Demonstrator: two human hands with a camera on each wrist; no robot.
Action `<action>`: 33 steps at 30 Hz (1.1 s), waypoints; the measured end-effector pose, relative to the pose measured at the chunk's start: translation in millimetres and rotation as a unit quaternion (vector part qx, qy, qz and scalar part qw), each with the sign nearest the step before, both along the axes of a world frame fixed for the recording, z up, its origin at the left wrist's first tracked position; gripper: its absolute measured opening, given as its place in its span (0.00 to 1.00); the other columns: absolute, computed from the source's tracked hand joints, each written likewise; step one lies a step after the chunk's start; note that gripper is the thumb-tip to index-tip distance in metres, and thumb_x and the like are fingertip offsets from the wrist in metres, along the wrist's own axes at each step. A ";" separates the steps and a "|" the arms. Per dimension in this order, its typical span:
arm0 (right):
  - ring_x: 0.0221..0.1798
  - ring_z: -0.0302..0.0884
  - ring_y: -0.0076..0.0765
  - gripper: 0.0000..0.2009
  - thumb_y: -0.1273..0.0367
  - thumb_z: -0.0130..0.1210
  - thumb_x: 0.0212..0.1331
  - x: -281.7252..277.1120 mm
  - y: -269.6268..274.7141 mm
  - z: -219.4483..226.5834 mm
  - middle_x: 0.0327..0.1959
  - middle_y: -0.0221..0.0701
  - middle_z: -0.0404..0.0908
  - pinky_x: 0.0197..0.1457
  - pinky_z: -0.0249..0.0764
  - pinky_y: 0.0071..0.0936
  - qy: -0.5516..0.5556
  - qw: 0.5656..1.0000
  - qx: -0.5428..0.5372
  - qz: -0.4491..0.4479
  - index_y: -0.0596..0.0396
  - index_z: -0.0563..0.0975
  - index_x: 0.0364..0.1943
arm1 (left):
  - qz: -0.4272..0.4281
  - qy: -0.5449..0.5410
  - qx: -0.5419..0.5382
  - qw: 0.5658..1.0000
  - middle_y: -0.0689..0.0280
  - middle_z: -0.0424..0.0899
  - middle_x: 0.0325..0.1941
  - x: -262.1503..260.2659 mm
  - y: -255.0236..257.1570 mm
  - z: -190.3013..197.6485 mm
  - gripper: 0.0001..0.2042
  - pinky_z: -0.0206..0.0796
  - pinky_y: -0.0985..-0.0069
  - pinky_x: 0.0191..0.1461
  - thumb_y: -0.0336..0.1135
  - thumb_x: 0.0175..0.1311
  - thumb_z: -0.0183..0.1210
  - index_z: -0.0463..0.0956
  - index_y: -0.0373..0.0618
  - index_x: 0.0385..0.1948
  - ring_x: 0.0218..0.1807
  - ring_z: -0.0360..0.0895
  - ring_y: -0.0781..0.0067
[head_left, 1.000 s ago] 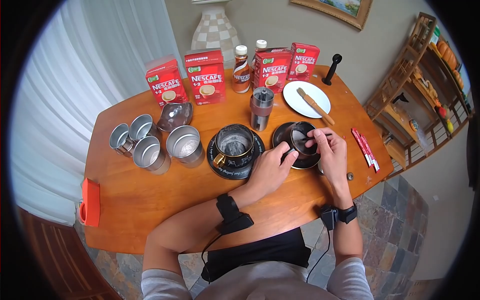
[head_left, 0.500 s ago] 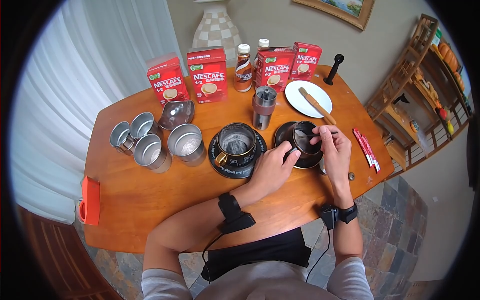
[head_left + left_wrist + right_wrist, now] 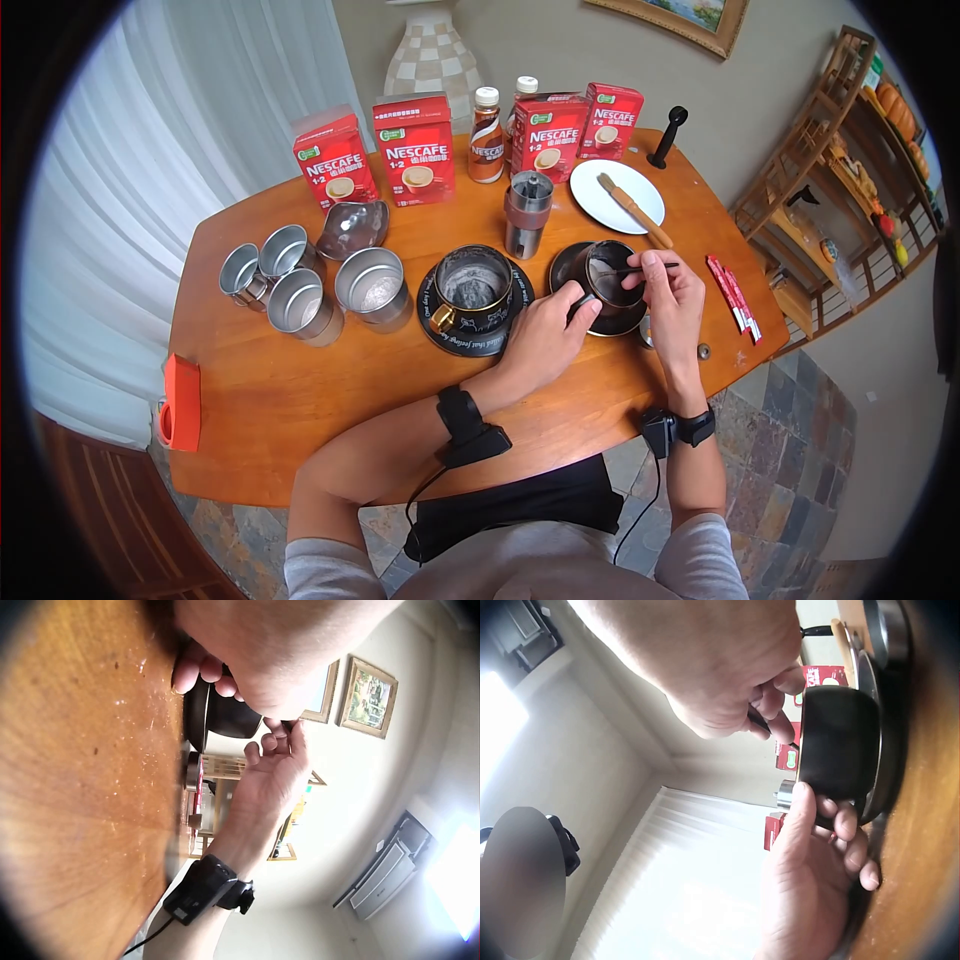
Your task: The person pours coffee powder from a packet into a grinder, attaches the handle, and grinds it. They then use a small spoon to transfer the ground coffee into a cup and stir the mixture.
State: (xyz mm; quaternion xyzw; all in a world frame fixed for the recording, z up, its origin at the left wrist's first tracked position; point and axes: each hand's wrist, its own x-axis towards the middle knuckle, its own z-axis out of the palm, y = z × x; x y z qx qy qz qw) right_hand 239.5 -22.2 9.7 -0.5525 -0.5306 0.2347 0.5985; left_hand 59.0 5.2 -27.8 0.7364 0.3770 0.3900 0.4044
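A black cup (image 3: pixel 622 297) stands on a dark saucer (image 3: pixel 562 275) at the right of the table. My left hand (image 3: pixel 545 340) holds it by the handle side, with the thumb at the rim and fingers curled below in the right wrist view. Over the opening, my right hand (image 3: pixel 676 310) pinches a slim black-handled utensil (image 3: pixel 759 720). The utensil's lower end dips inside the cup, where its tip is hidden. Left of my hands sits another black cup (image 3: pixel 482 320) with a gold handle, on its own lettered saucer (image 3: pixel 455 348).
Behind the cups rises a metal coffee grinder (image 3: pixel 527 215). A white plate (image 3: pixel 590 205) bears a wooden-handled brush (image 3: pixel 635 210). Several metal cups (image 3: pixel 372 290) are grouped at left, near red Nescafe boxes (image 3: pixel 415 155). Red sachets (image 3: pixel 733 298) lie by the right edge.
My right hand has shifted slightly right and up with the utensil over the cup. The left hand keeps its hold on the cup; the view has tilted slightly.
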 end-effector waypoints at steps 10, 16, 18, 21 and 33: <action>0.27 0.68 0.12 0.15 0.62 0.56 0.78 0.5 1.0 -1.5 0.27 0.24 0.84 0.30 0.62 0.17 0.002 1.000 -0.001 0.000 0.59 0.86 0.42 | -0.008 -0.007 -0.023 1.000 0.56 0.73 0.25 0.7 0.5 -1.9 0.13 0.63 0.65 0.34 0.39 0.78 0.57 0.75 0.36 0.41 0.27 0.67 0.66; 0.27 0.71 0.15 0.15 0.62 0.55 0.78 1.4 1.5 -0.4 0.26 0.25 0.84 0.30 0.65 0.20 -0.027 0.999 -0.025 0.000 0.59 0.86 0.42 | -0.008 0.001 -0.029 1.000 0.60 0.71 0.24 0.0 0.7 -1.5 0.12 0.62 0.67 0.33 0.38 0.78 0.57 0.75 0.35 0.42 0.27 0.65 0.72; 0.27 0.74 0.18 0.14 0.63 0.55 0.77 1.0 0.6 3.4 0.25 0.27 0.84 0.31 0.68 0.22 -0.055 0.997 -0.049 -0.003 0.59 0.86 0.42 | -0.008 -0.005 -0.025 1.000 0.61 0.70 0.24 0.0 0.8 -1.3 0.13 0.62 0.68 0.33 0.38 0.78 0.57 0.74 0.35 0.40 0.27 0.65 0.73; 0.28 0.80 0.23 0.14 0.64 0.55 0.76 -2.2 1.2 9.3 0.25 0.31 0.85 0.33 0.72 0.26 -0.126 0.990 -0.068 -0.017 0.60 0.85 0.41 | -0.008 -0.018 -0.024 1.000 0.63 0.69 0.23 1.3 0.5 -0.6 0.14 0.61 0.69 0.32 0.38 0.79 0.57 0.72 0.35 0.36 0.27 0.63 0.76; 0.27 0.84 0.33 0.15 0.62 0.56 0.75 -8.0 7.3 18.6 0.24 0.36 0.85 0.34 0.76 0.33 -0.170 0.982 -0.080 -0.012 0.61 0.86 0.41 | -0.010 0.012 -0.048 0.999 0.43 0.81 0.32 -0.3 2.0 0.8 0.15 0.69 0.51 0.42 0.42 0.78 0.56 0.72 0.36 0.40 0.40 0.80 0.33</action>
